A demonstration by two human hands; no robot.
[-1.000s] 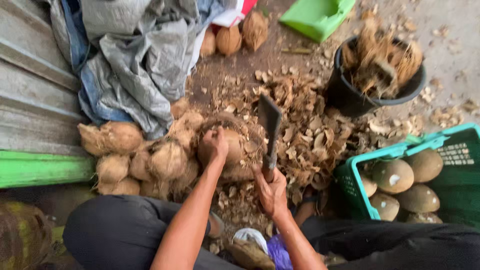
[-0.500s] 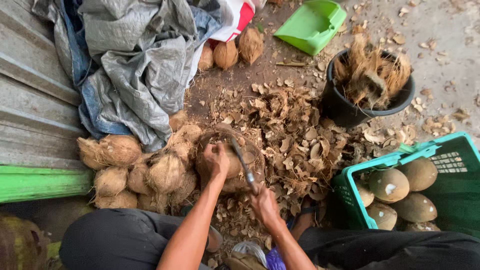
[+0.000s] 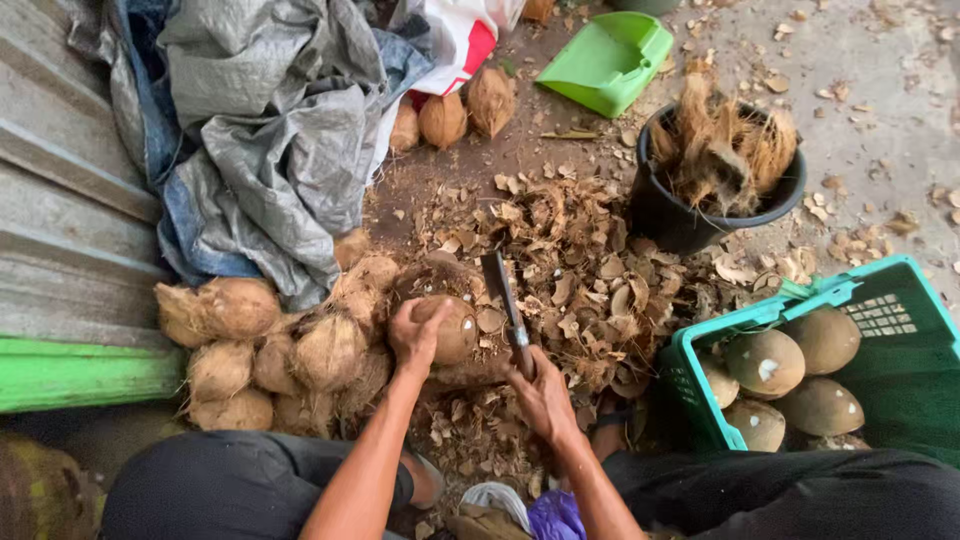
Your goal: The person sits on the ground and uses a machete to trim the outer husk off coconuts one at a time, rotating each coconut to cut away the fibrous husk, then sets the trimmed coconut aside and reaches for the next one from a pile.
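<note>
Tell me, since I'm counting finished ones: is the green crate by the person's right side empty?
No, the green crate holds several trimmed coconuts lying inside it.

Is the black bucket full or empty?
Full: the black bucket stands upright, with brown coconut husk fibre heaped above its rim.

Soft, even daylight; sharp focus

Green crate w/ peeled coconuts, black bucket of husk, grey tarp, green dustpan.
</note>
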